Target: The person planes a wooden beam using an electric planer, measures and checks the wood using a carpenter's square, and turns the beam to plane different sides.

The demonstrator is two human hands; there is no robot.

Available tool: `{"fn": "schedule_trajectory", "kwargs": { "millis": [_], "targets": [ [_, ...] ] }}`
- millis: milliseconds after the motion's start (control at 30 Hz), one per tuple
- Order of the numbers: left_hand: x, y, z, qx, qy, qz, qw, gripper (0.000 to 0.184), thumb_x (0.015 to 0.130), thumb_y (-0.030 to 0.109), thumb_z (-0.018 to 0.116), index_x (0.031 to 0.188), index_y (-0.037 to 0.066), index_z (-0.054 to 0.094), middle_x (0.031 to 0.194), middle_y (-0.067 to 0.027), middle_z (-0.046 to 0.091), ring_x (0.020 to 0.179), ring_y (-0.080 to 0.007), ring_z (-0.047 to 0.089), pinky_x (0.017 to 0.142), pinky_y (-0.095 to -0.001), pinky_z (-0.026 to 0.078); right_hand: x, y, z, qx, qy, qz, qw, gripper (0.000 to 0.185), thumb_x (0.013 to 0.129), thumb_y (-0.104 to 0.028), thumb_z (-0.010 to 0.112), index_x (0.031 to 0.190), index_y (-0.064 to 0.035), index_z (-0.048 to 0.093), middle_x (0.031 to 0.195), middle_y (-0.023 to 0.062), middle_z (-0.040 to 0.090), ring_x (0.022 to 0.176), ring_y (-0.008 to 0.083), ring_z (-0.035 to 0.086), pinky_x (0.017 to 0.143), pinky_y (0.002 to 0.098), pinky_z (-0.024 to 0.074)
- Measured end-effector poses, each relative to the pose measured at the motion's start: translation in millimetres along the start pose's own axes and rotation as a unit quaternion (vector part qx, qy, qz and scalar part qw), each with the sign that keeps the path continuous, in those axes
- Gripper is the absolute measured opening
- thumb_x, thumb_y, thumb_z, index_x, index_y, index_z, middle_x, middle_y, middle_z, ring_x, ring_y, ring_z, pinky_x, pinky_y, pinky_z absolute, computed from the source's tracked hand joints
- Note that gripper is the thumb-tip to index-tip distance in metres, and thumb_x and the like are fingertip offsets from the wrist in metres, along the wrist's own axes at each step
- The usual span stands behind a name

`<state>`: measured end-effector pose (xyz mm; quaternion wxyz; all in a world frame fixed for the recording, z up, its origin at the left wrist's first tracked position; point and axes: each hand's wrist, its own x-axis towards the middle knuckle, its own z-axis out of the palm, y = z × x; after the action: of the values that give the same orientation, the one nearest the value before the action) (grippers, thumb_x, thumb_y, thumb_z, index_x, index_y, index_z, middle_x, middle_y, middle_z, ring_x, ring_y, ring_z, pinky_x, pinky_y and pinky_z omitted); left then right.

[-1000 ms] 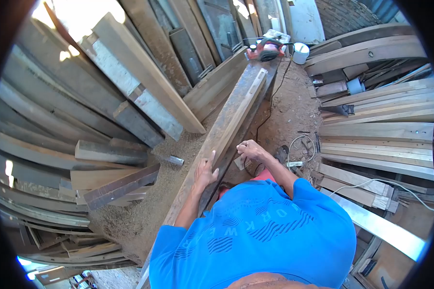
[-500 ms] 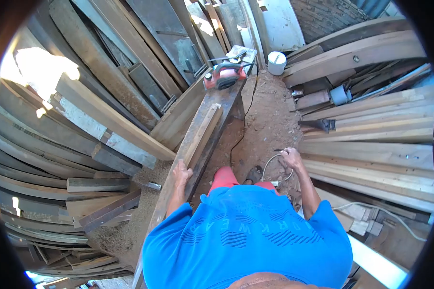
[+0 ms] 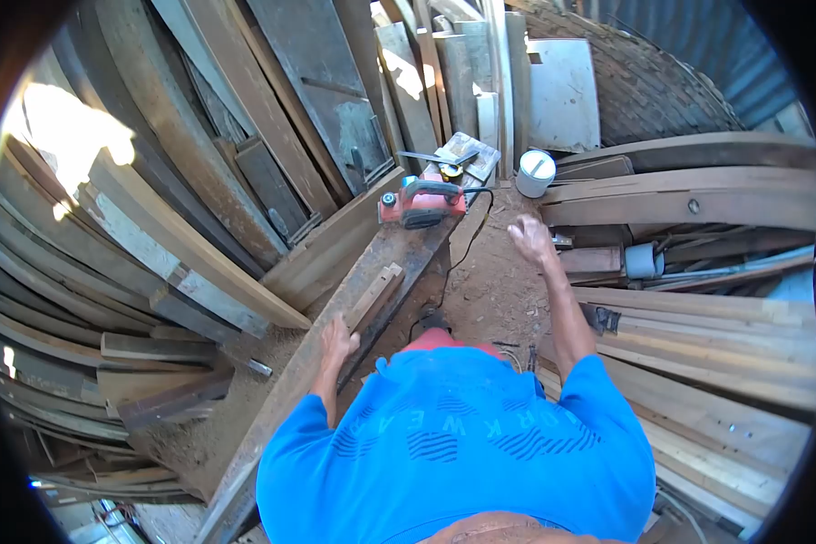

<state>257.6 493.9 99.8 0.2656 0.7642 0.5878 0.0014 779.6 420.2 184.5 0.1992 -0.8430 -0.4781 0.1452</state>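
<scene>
A short wooden piece (image 3: 375,297) lies lengthwise on the long plank bench (image 3: 335,290). My left hand (image 3: 338,343) is closed around its near end. Further along, at the bench's far end, a red and black electric planer (image 3: 422,203) rests with its black cord running down to the right. My right hand (image 3: 532,241) is stretched forward in the air, right of the bench and short of the planer, its fingers loosely bent with nothing visible in them. A pale cable (image 3: 515,359) hangs or lies near my legs, partly hidden by my shirt.
A white bucket (image 3: 535,172) stands beyond my right hand. Behind the planer is a pale block (image 3: 470,156) with tools on it. Stacked boards (image 3: 698,335) line the right side, and more planks (image 3: 154,245) lean at the left. Sawdust and shavings (image 3: 480,290) cover the ground.
My right hand has let go of the pale cable and moved forward towards the planer and bucket. My left hand stays at the wooden piece. The view has shifted slightly.
</scene>
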Motion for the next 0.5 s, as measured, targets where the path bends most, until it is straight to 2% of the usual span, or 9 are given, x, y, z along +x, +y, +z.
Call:
{"fn": "schedule_trajectory", "kwargs": {
  "millis": [100, 233, 267, 367, 500],
  "targets": [
    [44.5, 64.9, 1.4, -0.014, -0.006, 0.019, 1.0, 0.065, 0.077, 0.023, 0.075, 0.134, 0.008, 0.048, 0.115, -0.0264, 0.067, 0.111, -0.046, 0.063, 0.093, -0.0544, 0.051, 69.9, -7.5, -10.7, -0.038, -0.041, -0.009, 0.998, 0.048, 0.093, -0.034, 0.064, 0.123, 0.0033, 0.065, 0.118, 0.0278, 0.069, 0.113, 0.042, 0.065, 0.099, 0.0473, 0.0509],
    [92.6, 107.9, 17.8, -0.031, 0.007, 0.033, 0.999, 0.069, 0.078, 0.025, 0.077, 0.138, 0.013, 0.046, 0.115, -0.025, 0.067, 0.11, -0.0447, 0.064, 0.092, -0.0546, 0.051, 144.6, -3.9, 10.1, -0.093, -0.064, -0.037, 0.993, 0.049, 0.092, -0.032, 0.066, 0.131, -0.0034, 0.062, 0.128, 0.0247, 0.064, 0.12, 0.0402, 0.061, 0.106, 0.0474, 0.0466],
    [98.8, 111.8, 23.8, -0.042, 0.012, 0.027, 0.999, 0.068, 0.078, 0.025, 0.077, 0.139, 0.013, 0.047, 0.115, -0.0237, 0.068, 0.111, -0.0441, 0.063, 0.094, -0.0538, 0.051, 160.5, -1.9, 19.0, -0.105, -0.07, -0.025, 0.992, 0.054, 0.089, -0.031, 0.068, 0.137, -0.008, 0.059, 0.134, 0.0237, 0.06, 0.123, 0.0418, 0.058, 0.106, 0.0493, 0.0465],
    [105.7, 115.4, 42.5, -0.041, 0.024, -0.026, 0.999, 0.067, 0.078, 0.026, 0.079, 0.137, 0.014, 0.049, 0.114, -0.0224, 0.068, 0.11, -0.0425, 0.064, 0.095, -0.0541, 0.05, 228.7, 1.4, 47.9, -0.186, -0.167, -0.009, 0.968, 0.06, 0.084, -0.028, 0.069, 0.14, -0.015, 0.055, 0.143, 0.0208, 0.051, 0.128, 0.0415, 0.053, 0.104, 0.0527, 0.0471],
    [104.5, 138.1, 44.4, 0.001, 0.01, -0.123, 0.992, 0.068, 0.078, 0.031, 0.079, 0.137, 0.013, 0.051, 0.116, -0.0192, 0.068, 0.116, -0.0383, 0.061, 0.104, -0.0547, 0.042, 303.1, 25.6, 100.3, -0.258, -0.144, -0.133, 0.946, 0.067, 0.082, -0.021, 0.063, 0.147, -0.0214, 0.051, 0.143, 0.0168, 0.051, 0.128, 0.0414, 0.052, 0.107, 0.0511, 0.0448]
  ]
}}
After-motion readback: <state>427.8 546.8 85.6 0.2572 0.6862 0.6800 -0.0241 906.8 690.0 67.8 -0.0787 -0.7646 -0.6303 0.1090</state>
